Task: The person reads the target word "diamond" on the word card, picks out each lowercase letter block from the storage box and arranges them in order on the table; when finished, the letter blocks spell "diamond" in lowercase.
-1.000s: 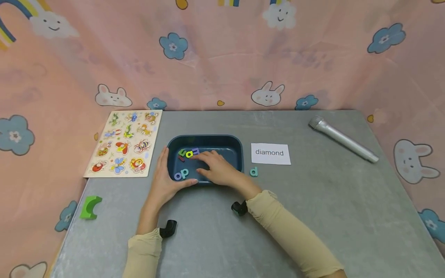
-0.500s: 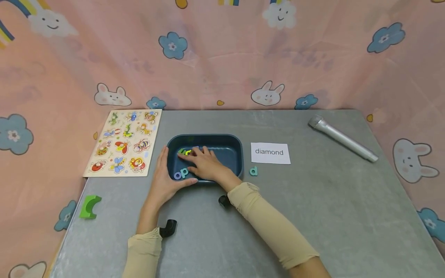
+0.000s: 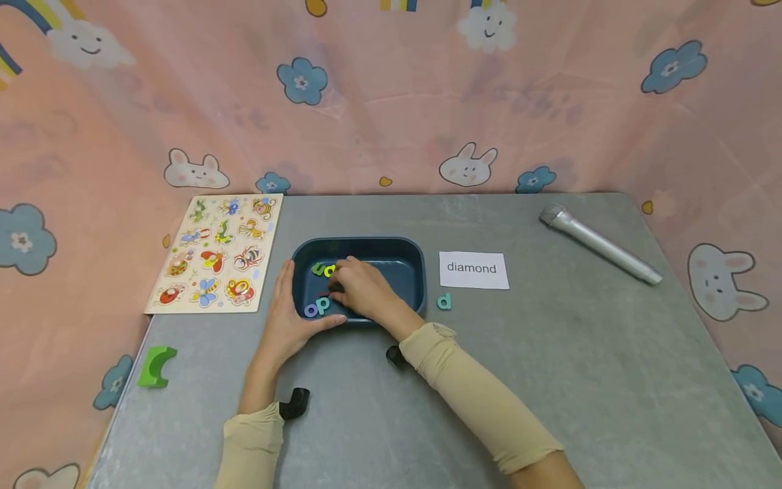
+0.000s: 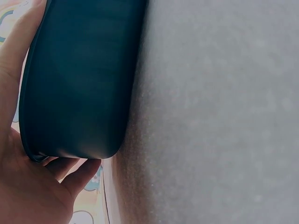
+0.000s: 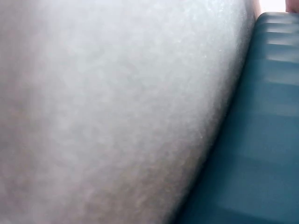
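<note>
My left hand (image 3: pixel 292 331) holds the near left corner of a dark blue tray (image 3: pixel 403 272), thumb along its front rim and fingers at its left side. Up close in the left wrist view, those fingers touch the tray's end wall (image 4: pixel 84 79). Inside the tray, my right hand (image 3: pixel 368 292) has its fingers bent down among small toy letters; whether they pinch one is hidden. Left of these fingers lie a green letter (image 3: pixel 318 269) and a yellow letter (image 3: pixel 329 271). A dark red piece (image 3: pixel 325 294) shows by the fingertips. Nearer me sit a purple o (image 3: pixel 311 310) and a teal p (image 3: pixel 322 305).
Right of the tray are a white card (image 3: pixel 474 270) reading "diamond" and a teal d (image 3: pixel 444 301) below it. A silver microphone (image 3: pixel 601 243) lies at the back right. At left are an insect picture board (image 3: pixel 214 255) and a green arch block (image 3: pixel 157 367).
My right hand has moved left over the letters, and its fingers have bent more. The dark red piece now lies nearer me. The purple letter by the yellow one is now covered. My left hand stays put.
</note>
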Available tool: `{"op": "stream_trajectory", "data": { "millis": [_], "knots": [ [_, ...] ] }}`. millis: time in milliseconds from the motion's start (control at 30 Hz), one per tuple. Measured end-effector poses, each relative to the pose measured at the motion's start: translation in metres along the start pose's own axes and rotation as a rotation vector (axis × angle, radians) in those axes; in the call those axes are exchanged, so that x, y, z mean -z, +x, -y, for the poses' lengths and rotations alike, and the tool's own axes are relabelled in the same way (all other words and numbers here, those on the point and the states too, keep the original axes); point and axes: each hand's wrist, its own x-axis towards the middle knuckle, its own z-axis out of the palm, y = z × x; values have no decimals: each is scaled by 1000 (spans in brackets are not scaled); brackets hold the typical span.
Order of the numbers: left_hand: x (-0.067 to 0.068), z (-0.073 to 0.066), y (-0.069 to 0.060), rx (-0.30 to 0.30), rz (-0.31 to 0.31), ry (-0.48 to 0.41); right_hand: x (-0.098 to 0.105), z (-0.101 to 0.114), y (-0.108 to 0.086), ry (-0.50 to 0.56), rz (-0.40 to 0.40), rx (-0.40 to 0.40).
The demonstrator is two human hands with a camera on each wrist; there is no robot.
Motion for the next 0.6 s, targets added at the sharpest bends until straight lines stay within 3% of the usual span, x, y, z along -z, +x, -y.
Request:
{"op": "stream_trajectory", "data": {
  "millis": [300, 467, 600],
  "knots": [
    [1, 1, 0, -6, -3, -2, 0, 1, 2, 67, 37, -36],
    [0, 1, 0, -2, -7, 1, 7, -3, -2, 180, 60, -93],
    [0, 1, 0, 1, -10, 5, 16, -8, -12, 289, 34, -102]
  ]
}}
